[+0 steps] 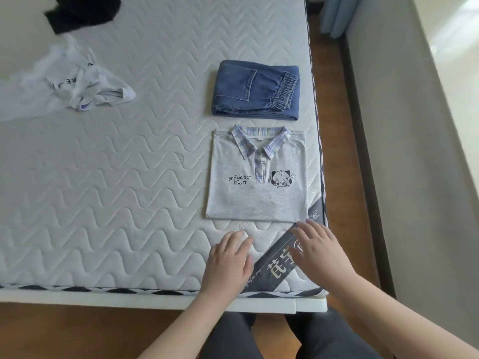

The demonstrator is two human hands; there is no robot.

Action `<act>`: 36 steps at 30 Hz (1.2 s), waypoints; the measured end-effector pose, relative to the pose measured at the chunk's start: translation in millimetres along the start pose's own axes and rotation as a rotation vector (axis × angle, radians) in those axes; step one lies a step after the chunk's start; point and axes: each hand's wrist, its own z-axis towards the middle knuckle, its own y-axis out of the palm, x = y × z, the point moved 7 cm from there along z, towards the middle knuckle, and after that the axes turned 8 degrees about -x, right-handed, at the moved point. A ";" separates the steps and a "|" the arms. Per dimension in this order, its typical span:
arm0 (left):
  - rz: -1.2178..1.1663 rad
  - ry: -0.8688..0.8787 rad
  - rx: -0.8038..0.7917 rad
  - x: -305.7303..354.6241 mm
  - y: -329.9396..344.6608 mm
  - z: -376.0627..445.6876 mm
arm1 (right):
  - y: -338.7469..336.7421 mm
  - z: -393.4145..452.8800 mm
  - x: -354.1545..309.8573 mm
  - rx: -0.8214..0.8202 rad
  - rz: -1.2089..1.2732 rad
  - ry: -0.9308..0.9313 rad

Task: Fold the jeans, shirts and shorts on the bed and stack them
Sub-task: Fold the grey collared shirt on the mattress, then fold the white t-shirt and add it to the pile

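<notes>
A folded grey polo shirt point(256, 177) with a plaid collar lies flat near the bed's right edge. Beyond it sits a folded pair of blue jeans point(256, 90). My left hand point(228, 260) and my right hand point(320, 251) hover palm down just in front of the shirt's near edge, fingers straight and holding nothing. My right fingertips almost reach the shirt's near right corner. A crumpled white garment point(85, 84) lies at the far left, and a black garment point(83, 11) is at the far left top.
The white quilted mattress point(116, 190) has a dark label strip point(280, 265) at its near right corner. Wooden floor point(344, 156) runs along the right side, beside a wall. My legs show below the bed's near edge.
</notes>
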 end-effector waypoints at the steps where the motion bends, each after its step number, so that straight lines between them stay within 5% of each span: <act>1: 0.007 -0.001 0.031 3.8 -14.9 -4.4 | -14.4 -6.4 -4.7 0.046 -0.008 0.004; 12: 0.188 0.020 0.097 -5.1 -147.2 -68.1 | -110.9 -82.0 -103.5 0.220 0.044 0.047; 19: 0.186 0.117 -0.143 -19.5 -153.6 -110.6 | -119.0 -124.8 -150.5 0.347 0.002 -0.024; 23: 0.323 0.033 0.063 -12.6 -169.4 -146.7 | -117.5 -138.8 -164.9 0.414 -0.012 -0.121; 36: 0.239 -0.169 0.338 41.2 -173.0 -283.9 | -101.0 -225.3 -202.0 0.496 -0.073 -0.395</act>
